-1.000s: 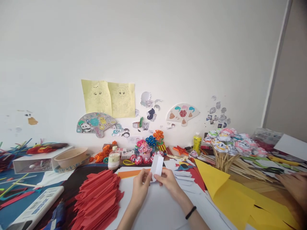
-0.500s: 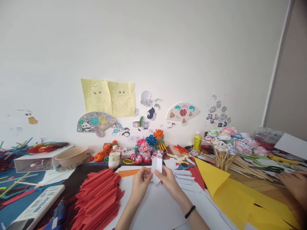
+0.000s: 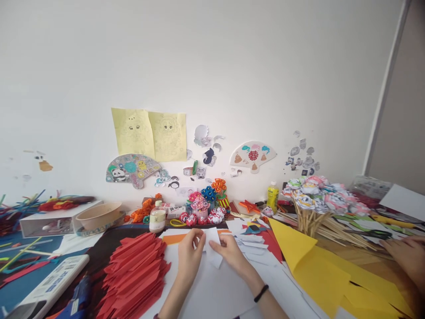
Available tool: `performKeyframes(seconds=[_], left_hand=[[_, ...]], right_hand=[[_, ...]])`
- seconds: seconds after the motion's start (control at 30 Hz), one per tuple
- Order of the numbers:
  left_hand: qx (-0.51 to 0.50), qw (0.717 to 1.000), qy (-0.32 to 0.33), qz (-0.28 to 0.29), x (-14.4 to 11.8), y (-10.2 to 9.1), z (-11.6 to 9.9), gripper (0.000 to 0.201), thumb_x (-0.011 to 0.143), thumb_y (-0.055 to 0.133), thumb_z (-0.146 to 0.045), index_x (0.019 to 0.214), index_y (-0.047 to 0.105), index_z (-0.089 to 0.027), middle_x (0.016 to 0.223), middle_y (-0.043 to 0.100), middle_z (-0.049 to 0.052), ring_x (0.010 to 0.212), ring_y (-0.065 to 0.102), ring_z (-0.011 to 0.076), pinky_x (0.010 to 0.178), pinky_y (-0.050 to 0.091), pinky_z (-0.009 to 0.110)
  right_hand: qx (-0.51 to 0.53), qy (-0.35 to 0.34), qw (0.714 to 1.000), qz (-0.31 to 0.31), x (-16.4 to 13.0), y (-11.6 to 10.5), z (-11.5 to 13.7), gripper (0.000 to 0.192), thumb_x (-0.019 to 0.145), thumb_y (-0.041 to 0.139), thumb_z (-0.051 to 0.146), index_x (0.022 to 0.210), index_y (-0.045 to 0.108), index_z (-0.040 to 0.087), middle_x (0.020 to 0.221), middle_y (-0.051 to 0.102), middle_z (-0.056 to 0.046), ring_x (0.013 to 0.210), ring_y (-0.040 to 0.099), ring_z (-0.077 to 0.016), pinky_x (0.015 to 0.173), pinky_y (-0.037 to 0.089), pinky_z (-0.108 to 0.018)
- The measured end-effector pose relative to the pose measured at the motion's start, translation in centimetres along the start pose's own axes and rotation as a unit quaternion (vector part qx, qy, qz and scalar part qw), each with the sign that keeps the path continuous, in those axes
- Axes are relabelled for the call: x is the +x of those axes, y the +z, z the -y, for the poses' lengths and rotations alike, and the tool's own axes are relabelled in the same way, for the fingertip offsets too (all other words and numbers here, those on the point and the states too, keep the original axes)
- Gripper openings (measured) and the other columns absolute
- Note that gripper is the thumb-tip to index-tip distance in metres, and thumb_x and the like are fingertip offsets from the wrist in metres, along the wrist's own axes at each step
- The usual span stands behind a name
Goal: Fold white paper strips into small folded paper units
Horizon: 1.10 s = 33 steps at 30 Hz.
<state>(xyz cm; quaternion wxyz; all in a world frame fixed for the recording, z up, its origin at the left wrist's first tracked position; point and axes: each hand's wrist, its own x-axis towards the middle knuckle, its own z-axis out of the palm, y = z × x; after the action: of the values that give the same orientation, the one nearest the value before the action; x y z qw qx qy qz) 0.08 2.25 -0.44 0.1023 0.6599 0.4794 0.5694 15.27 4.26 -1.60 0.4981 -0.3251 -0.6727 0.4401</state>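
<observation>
A small folded piece of white paper (image 3: 214, 256) is held up between my two hands, above white sheets (image 3: 212, 294) on the table. My right hand (image 3: 232, 253) pinches its right edge with thumb and fingers. My left hand (image 3: 191, 252) is closed at its upper left edge, fingertips curled together. A pile of folded red paper strips (image 3: 134, 274) lies left of my left hand. Beyond my right hand are loose white paper pieces (image 3: 254, 246). An orange paper (image 3: 174, 239) shows behind my left hand.
Yellow sheets (image 3: 325, 274) lie to the right, near another person's hand (image 3: 407, 257). A bunch of paper flowers on sticks (image 3: 312, 199) stands at the back right. A small bottle (image 3: 157, 217) and beaded flowers (image 3: 201, 208) stand ahead. A blue glue gun (image 3: 78, 299) lies at left.
The white paper has tilted and its lower end now points down to the right. My left hand has shifted slightly left and turned more upright, its fingers at the paper's upper edge.
</observation>
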Motion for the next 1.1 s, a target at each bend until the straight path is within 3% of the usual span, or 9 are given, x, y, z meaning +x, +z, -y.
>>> performKeyframes(seconds=[0.17, 0.3, 0.5, 0.67, 0.8, 1.1], left_hand=[[0.065, 0.995, 0.072, -0.011, -0.4, -0.2, -0.2, 0.018, 0.086, 0.050, -0.033, 0.089, 0.065, -0.024, 0.089, 0.067, 0.005, 0.075, 0.059, 0.0203, 0.069, 0.044, 0.030], [0.029, 0.994, 0.103, 0.012, -0.3, -0.4, -0.6, 0.017, 0.085, 0.054, -0.032, 0.089, 0.069, -0.025, 0.093, 0.067, 0.006, 0.087, 0.060, 0.0227, 0.077, 0.043, 0.031], [-0.104, 0.992, -0.043, 0.047, 0.6, -0.3, 0.1, 0.025, 0.082, 0.057, -0.041, 0.077, 0.067, -0.018, 0.078, 0.067, 0.004, 0.072, 0.057, 0.0176, 0.063, 0.042, 0.025], [-0.188, 0.969, -0.137, 0.078, 0.7, -0.2, 0.8, 0.030, 0.073, 0.065, -0.044, 0.084, 0.067, -0.017, 0.086, 0.067, 0.004, 0.069, 0.056, 0.0150, 0.062, 0.043, 0.023], [-0.203, 0.961, -0.145, 0.121, 0.7, -0.2, 0.7, 0.033, 0.074, 0.063, -0.046, 0.083, 0.069, -0.014, 0.082, 0.068, 0.006, 0.069, 0.055, 0.0156, 0.064, 0.043, 0.024], [-0.194, 0.966, -0.133, 0.112, 0.9, -0.3, 1.0, 0.030, 0.073, 0.065, -0.043, 0.078, 0.071, -0.013, 0.077, 0.069, 0.006, 0.069, 0.056, 0.0170, 0.064, 0.042, 0.024]], right_hand=[[-0.049, -0.020, 0.998, -0.024, 0.3, 0.0, -0.4, 0.044, 0.075, 0.062, 0.055, 0.065, 0.065, 0.012, 0.056, 0.054, 0.001, 0.050, 0.043, -0.0110, 0.048, 0.032, -0.021], [-0.076, -0.038, 0.996, -0.033, 0.3, 0.0, -0.3, 0.046, 0.077, 0.059, 0.056, 0.061, 0.062, 0.013, 0.055, 0.050, 0.002, 0.051, 0.039, -0.0105, 0.048, 0.028, -0.021], [-0.104, -0.046, 0.993, -0.024, 0.2, -0.1, -0.1, 0.042, 0.079, 0.059, 0.051, 0.057, 0.056, 0.014, 0.055, 0.043, 0.003, 0.052, 0.035, -0.0098, 0.049, 0.024, -0.021], [-0.145, -0.051, 0.988, -0.033, 0.2, -0.2, -0.2, 0.043, 0.081, 0.058, 0.047, 0.053, 0.048, 0.015, 0.054, 0.036, 0.004, 0.052, 0.032, -0.0094, 0.049, 0.021, -0.022], [-0.149, -0.048, 0.987, -0.022, 0.2, -0.2, -0.1, 0.041, 0.082, 0.056, 0.045, 0.056, 0.049, 0.015, 0.057, 0.039, 0.003, 0.054, 0.035, -0.0100, 0.051, 0.023, -0.022], [-0.112, -0.054, 0.992, -0.002, 0.1, -0.2, 0.0, 0.038, 0.081, 0.058, 0.044, 0.059, 0.053, 0.014, 0.058, 0.041, 0.003, 0.055, 0.036, -0.0097, 0.050, 0.025, -0.021]])
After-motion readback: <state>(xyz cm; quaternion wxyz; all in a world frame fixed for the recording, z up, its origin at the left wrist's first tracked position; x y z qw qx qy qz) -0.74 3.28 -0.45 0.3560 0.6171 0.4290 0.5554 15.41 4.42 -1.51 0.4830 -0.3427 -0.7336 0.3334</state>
